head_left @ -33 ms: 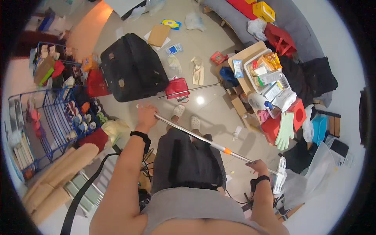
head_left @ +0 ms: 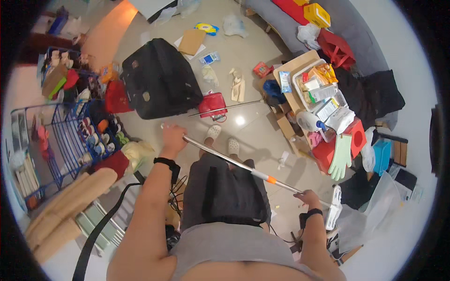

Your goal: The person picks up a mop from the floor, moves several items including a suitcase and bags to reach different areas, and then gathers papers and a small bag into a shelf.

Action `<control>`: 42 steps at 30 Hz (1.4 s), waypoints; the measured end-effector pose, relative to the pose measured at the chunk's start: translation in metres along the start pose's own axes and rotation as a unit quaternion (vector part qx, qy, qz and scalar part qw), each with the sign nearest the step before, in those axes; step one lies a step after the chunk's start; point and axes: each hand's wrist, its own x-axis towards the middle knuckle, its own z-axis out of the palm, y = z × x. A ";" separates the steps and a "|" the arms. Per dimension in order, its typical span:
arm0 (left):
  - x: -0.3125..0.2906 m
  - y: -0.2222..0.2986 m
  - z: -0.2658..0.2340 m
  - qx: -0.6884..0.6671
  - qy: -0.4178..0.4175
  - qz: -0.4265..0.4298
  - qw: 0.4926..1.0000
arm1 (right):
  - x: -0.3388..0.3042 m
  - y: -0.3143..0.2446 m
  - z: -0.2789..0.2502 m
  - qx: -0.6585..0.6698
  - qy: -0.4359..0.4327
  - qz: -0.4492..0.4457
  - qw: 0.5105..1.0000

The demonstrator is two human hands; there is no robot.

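Note:
A silver metal pole (head_left: 228, 159) with an orange band slants across in front of my legs. My left hand (head_left: 174, 139) is closed round its upper left end, a small pale bit showing at the fingertips. Farther right and lower, my right hand (head_left: 309, 198) grips the pole too. Beyond that hand the shaft runs toward a white, frame-like head (head_left: 334, 208); whether they join is hard to see. On the floor ahead, a thin metal rod (head_left: 241, 106) lies across a red bag (head_left: 213, 104), its left end close to a black suitcase (head_left: 161, 79).
On the right, a wooden table (head_left: 291, 90) bears a white basket (head_left: 296, 83) of packages and a pale green glove (head_left: 340, 157). A blue wire rack (head_left: 56, 140) with shoes stands left, above rolled tan padding (head_left: 70, 201). Papers, plastic and a wipes pack (head_left: 206, 29) litter the floor.
My left hand and the pole's left end have shifted very slightly left. Both hands keep their hold.

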 end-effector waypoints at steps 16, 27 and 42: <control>-0.166 0.012 -0.222 0.057 0.137 -0.195 0.970 | 0.047 -0.092 0.044 0.102 -0.192 -0.191 0.957; -0.301 -0.044 -0.263 0.099 0.025 -0.328 0.939 | 0.100 -0.228 0.109 -0.031 0.123 -0.541 0.832; -0.488 -0.019 -0.253 -0.096 0.017 -0.566 0.818 | -0.009 -0.498 0.233 -0.456 -0.055 -0.535 0.709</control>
